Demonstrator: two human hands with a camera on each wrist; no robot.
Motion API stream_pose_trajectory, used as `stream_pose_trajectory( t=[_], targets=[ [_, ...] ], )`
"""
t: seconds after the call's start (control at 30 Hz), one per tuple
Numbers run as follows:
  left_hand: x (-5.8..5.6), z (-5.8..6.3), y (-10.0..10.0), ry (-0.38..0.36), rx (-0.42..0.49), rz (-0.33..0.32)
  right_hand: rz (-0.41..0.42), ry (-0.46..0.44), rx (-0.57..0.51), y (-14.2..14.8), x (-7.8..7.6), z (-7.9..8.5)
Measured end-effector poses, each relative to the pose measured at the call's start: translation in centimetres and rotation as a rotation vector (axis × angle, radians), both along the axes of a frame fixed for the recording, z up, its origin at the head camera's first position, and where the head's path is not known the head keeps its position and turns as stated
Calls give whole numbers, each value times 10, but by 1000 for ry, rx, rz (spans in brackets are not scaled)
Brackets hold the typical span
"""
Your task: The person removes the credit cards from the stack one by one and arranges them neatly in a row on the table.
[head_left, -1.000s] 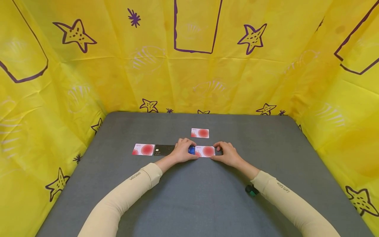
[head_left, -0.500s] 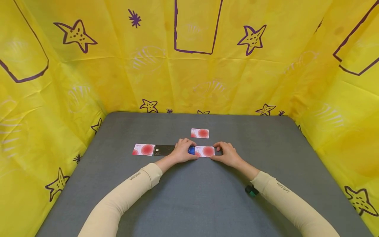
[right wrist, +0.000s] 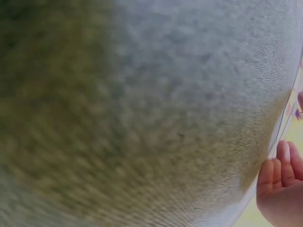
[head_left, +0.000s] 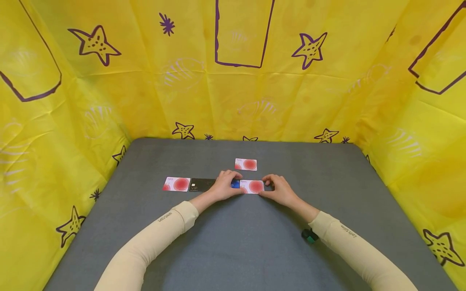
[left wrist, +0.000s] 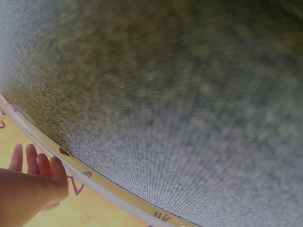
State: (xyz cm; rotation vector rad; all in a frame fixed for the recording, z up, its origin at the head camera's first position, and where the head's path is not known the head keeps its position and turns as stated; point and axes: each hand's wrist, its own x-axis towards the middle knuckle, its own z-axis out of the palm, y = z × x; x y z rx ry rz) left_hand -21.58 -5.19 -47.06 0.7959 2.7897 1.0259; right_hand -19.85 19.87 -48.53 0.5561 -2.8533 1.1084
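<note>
A white card with red circles (head_left: 253, 186) lies flat on the grey table at the right end of a row. My left hand (head_left: 223, 186) grips its left corners, thumb at the near edge and forefinger at the far edge. At its right corners my right hand (head_left: 279, 190) holds it the same way. A blue card (head_left: 235, 184) shows partly under the left hand, which also covers the right part of a black VIP card (head_left: 201, 184). In the wrist views the left hand (left wrist: 38, 184) and right hand (right wrist: 284, 184) show curved fingers; the cards are hidden there.
Another red-circle card (head_left: 176, 184) lies at the row's left end, and a matching red-circle card (head_left: 246, 164) lies beyond the row. A black and green device (head_left: 310, 235) sits by the right sleeve. Yellow patterned cloth (head_left: 233, 97) surrounds the grey table (head_left: 233, 250).
Both hands and all the cards keep their places. Only the head view has shifted very slightly.
</note>
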Motion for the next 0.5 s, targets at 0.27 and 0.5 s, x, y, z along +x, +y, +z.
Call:
stream_pose_trajectory(
  t=[0.27, 0.5],
  targets=[
    [0, 0, 0, -39, 98, -5, 15, -3, -63, -7, -1, 6],
    [-2, -2, -1, -73, 204, 5, -4, -30, -142, -14, -2, 7]
  ],
)
